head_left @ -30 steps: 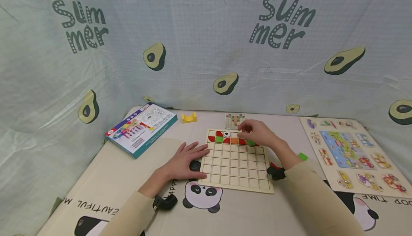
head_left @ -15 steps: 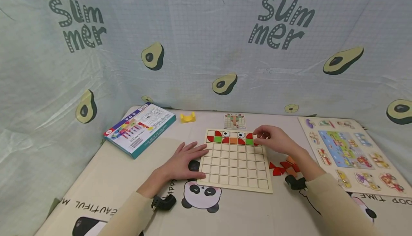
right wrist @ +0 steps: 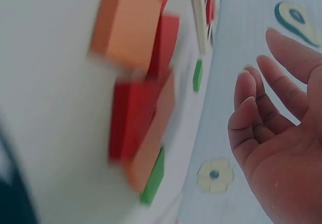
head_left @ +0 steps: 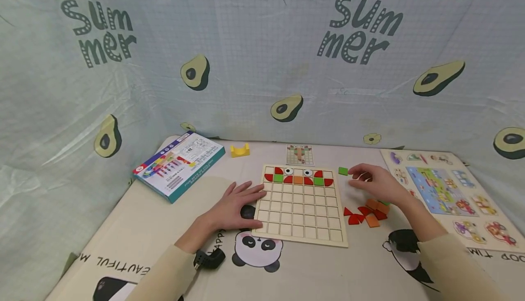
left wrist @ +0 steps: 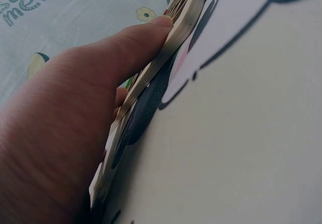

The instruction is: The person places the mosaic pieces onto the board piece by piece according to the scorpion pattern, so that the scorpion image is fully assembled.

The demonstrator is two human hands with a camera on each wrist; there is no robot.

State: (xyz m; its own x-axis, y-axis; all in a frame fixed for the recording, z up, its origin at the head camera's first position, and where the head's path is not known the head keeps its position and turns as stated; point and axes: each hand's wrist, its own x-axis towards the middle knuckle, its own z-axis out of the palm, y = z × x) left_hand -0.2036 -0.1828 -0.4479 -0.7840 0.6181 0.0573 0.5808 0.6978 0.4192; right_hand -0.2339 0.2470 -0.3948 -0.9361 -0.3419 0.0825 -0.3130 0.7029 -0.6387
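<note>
Two rows of coloured pieces sit in the far end of my grid board, which lies flat on the counter. My left hand is spread, fingertips and thumb at the board's left edge; should it lift, I think the board could skid and jolt the pieces. My right hand holds nothing, fingers loosely bent just beside a green square; a clumsy pinch might push something that thin away. Between board and right forearm lies a loose heap, which a low sleeve could scatter. Beyond the board, the card's small pattern might be misread.
</note>
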